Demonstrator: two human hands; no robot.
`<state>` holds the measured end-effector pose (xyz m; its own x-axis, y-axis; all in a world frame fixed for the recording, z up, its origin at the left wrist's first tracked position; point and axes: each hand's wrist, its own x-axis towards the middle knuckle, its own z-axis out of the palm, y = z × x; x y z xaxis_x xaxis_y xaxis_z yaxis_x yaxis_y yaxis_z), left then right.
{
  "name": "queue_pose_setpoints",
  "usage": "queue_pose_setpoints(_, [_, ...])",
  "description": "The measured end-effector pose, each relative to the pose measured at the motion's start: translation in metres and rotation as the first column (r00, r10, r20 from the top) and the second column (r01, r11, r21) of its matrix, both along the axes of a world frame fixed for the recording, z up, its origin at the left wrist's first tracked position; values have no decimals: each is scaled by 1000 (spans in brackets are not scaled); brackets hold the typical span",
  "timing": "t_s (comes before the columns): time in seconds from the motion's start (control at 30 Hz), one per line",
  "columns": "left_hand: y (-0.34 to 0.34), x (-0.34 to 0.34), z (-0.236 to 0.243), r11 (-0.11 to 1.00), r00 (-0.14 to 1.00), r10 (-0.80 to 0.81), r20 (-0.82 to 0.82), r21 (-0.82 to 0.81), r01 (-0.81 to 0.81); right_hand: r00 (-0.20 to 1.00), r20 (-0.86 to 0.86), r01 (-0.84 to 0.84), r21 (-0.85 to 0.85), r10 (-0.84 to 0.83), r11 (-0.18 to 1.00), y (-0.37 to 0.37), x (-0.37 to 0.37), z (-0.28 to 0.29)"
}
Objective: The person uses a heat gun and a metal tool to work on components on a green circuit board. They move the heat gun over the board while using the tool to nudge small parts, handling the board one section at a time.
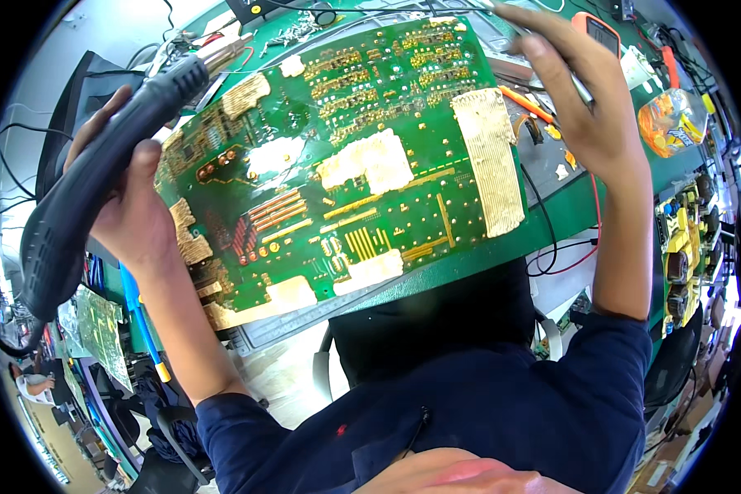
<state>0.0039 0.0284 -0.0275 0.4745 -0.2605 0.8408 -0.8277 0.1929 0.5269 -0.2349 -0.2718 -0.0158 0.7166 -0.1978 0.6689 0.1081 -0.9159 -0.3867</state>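
My left hand is wrapped round a black hot air gun, whose nozzle end points up and to the right over the board's far left corner. A large green circuit board lies on the bench in front of me, its face dotted with solder points. Pieces of ribbed tan tape and whitish patches cover parts of it. Above the board's far right corner, my right hand is closed round a slim silver tool; its exact kind is unclear.
Beyond the board lies a heap of small metal parts. An orange-handled tool, a red meter and an orange-and-clear plastic package are on the right. Another board with yellow components sits farther right. A black chair stands below the bench edge.
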Motion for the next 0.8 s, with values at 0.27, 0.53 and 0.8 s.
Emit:
queue_pose_setpoints(0.27, [-3, -13, 5, 966, 981, 134, 142, 202, -161, 967, -145, 199, -84, -209, 976, -24, -59, -45])
queue_pose_setpoints(0.53, [1, 4, 2, 946, 935, 178, 306, 209, -248, 938, -240, 153, -364, -251, 919, -49, -50, -72])
queue_pose_setpoints(0.8, [-9, -19, 22, 965, 868, 134, 478, 136, -223, 952, -70, 302, 26, -299, 953, 8, -77, -22])
